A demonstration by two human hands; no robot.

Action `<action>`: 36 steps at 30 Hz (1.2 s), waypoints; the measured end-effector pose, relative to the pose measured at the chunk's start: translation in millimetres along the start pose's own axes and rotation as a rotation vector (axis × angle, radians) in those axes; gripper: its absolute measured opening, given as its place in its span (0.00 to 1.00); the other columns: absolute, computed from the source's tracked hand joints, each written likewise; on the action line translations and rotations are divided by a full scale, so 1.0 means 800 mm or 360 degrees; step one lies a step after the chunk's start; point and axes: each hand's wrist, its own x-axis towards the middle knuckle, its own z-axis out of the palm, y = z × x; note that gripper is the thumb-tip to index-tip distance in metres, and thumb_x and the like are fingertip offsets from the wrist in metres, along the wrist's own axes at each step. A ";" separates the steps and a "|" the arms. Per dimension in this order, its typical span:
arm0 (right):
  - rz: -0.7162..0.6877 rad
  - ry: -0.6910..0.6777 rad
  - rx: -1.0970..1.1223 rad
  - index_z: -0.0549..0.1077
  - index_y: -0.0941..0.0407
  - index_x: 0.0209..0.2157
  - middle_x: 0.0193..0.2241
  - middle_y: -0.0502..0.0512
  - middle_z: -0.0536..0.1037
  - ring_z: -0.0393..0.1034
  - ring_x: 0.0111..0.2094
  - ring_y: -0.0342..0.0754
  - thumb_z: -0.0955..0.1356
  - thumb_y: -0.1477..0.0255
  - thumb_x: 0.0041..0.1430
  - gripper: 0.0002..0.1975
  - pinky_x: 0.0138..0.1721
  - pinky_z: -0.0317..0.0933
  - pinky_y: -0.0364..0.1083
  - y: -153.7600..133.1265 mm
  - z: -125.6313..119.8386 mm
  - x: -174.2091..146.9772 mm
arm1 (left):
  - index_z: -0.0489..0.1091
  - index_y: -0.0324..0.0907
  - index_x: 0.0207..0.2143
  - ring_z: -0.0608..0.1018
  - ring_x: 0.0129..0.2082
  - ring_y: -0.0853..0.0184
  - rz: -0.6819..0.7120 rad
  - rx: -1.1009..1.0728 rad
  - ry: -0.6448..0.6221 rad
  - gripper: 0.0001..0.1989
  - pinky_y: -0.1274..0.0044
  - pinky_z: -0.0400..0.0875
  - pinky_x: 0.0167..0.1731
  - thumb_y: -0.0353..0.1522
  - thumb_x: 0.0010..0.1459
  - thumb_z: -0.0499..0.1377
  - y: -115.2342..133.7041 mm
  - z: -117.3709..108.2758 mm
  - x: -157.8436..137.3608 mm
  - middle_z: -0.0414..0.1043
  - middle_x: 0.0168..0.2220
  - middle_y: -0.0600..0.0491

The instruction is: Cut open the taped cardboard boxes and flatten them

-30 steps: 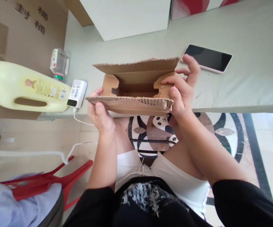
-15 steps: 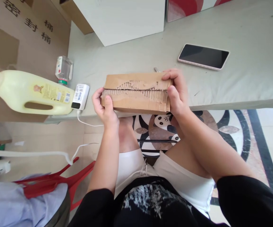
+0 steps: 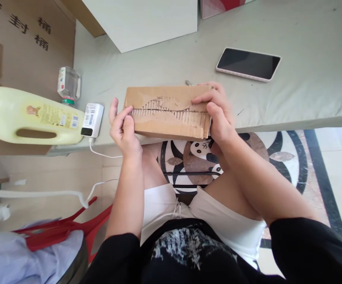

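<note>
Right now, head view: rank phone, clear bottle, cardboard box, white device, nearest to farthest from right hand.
1. Cardboard box: gripped by right hand.
2. Phone: forward and right.
3. White device: well left.
4. Clear bottle: farther left.

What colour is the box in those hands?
The box is light brown; the head view shows it best.

Small box [image 3: 166, 123] of matt cardboard, rough at the torn seam [image 3: 171, 112] — glossy phone screen [image 3: 249, 64] — smooth plastic jug [image 3: 6, 112]

Hands [image 3: 222, 120] at both ends of a cardboard box [image 3: 165, 121], torn flaps [image 3: 159, 103] meeting, phone [image 3: 249, 64] nearby
</note>
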 end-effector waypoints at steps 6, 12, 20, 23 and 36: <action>0.0058 -0.0057 -0.0053 0.74 0.50 0.41 0.51 0.57 0.71 0.64 0.60 0.55 0.56 0.58 0.70 0.19 0.65 0.59 0.63 -0.003 -0.002 0.001 | 0.78 0.44 0.42 0.69 0.64 0.57 0.0010 -0.0021 0.0035 0.14 0.60 0.59 0.68 0.41 0.60 0.58 0.007 0.002 -0.001 0.69 0.60 0.48; 0.0057 -0.0039 -0.0018 0.73 0.51 0.42 0.49 0.58 0.71 0.65 0.59 0.55 0.56 0.53 0.69 0.21 0.64 0.60 0.61 -0.006 -0.001 0.001 | 0.79 0.46 0.36 0.67 0.65 0.55 0.0144 0.0327 -0.0177 0.06 0.60 0.57 0.70 0.34 0.54 0.64 0.044 -0.008 0.018 0.69 0.59 0.50; 0.0364 -0.0004 0.0231 0.59 0.49 0.59 0.52 0.57 0.72 0.70 0.55 0.53 0.54 0.44 0.65 0.31 0.57 0.66 0.57 -0.012 -0.001 -0.004 | 0.78 0.39 0.44 0.79 0.53 0.64 0.0517 0.0677 -0.0416 0.15 0.65 0.71 0.61 0.34 0.63 0.54 0.043 -0.015 0.019 0.80 0.47 0.48; 0.0399 -0.0010 0.0318 0.61 0.50 0.57 0.56 0.58 0.71 0.67 0.60 0.52 0.54 0.47 0.67 0.28 0.62 0.62 0.56 -0.011 0.000 -0.003 | 0.78 0.37 0.43 0.79 0.52 0.64 0.0504 0.0604 -0.0298 0.15 0.64 0.72 0.60 0.33 0.63 0.53 0.028 -0.027 0.022 0.81 0.46 0.47; 0.0545 -0.0693 0.0461 0.69 0.54 0.59 0.62 0.59 0.70 0.63 0.64 0.54 0.53 0.43 0.65 0.37 0.66 0.58 0.57 -0.022 0.014 -0.002 | 0.70 0.38 0.38 0.79 0.44 0.65 -0.0690 -0.0353 0.0520 0.12 0.76 0.76 0.37 0.32 0.54 0.52 -0.024 -0.045 0.028 0.77 0.41 0.52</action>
